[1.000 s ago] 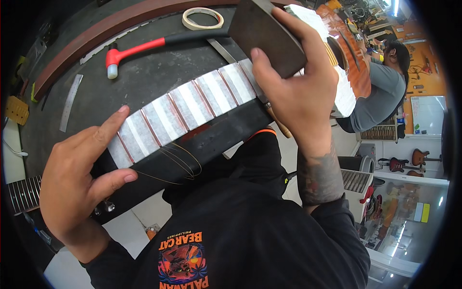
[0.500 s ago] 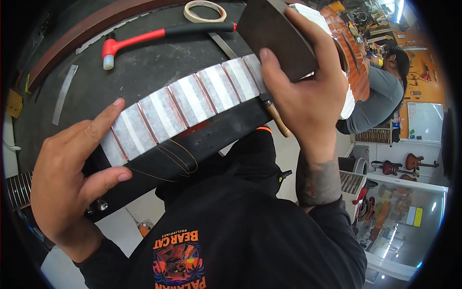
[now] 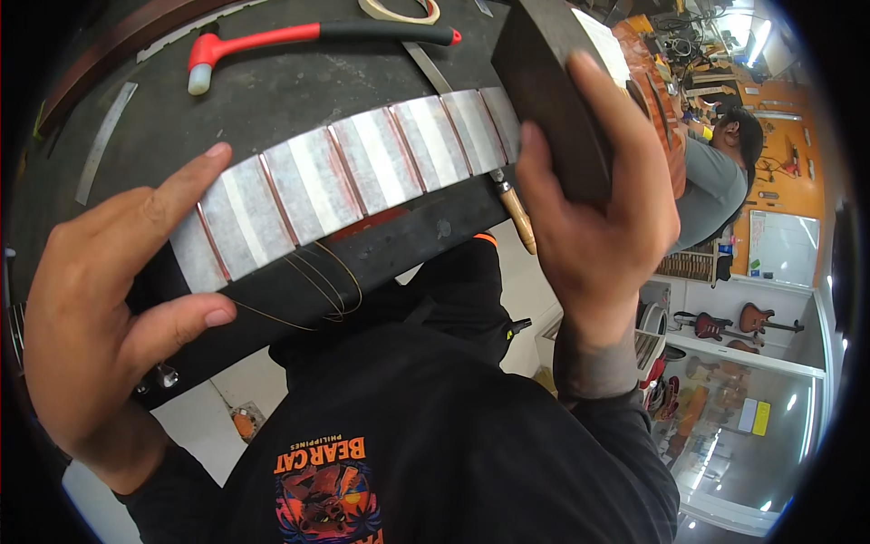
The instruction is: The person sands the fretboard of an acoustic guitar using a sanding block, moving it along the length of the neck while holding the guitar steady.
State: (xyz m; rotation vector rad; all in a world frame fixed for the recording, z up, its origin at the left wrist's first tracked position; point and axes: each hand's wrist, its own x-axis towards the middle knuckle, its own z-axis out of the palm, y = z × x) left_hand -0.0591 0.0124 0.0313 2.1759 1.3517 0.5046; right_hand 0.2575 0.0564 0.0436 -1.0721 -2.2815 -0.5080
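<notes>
A guitar neck (image 3: 319, 186) lies across in front of me, its fretboard covered with strips of white tape between copper-coloured frets. My left hand (image 3: 100, 299) holds it near the left end, thumb along the near edge and index finger along the far edge. In my right hand (image 3: 612, 240) is a dark rectangular block (image 3: 555, 100), gripped between thumb and fingers over the right part of the neck. Whether the block touches the frets cannot be made out. Thin loose strings (image 3: 343, 288) curl below the neck's near side.
Beyond the neck, a red and black mallet (image 3: 258, 53), a tape roll (image 3: 433, 13) and a steel ruler (image 3: 105, 145) lie on the dark bench (image 3: 299, 86). A wooden-handled tool (image 3: 517, 218) sticks out under the neck. At right, a person in grey (image 3: 716, 186) works nearby.
My right hand and the block have shifted a little to the right, and the block is turned more on edge. The left hand keeps its hold on the neck. The whole view has shifted slightly.
</notes>
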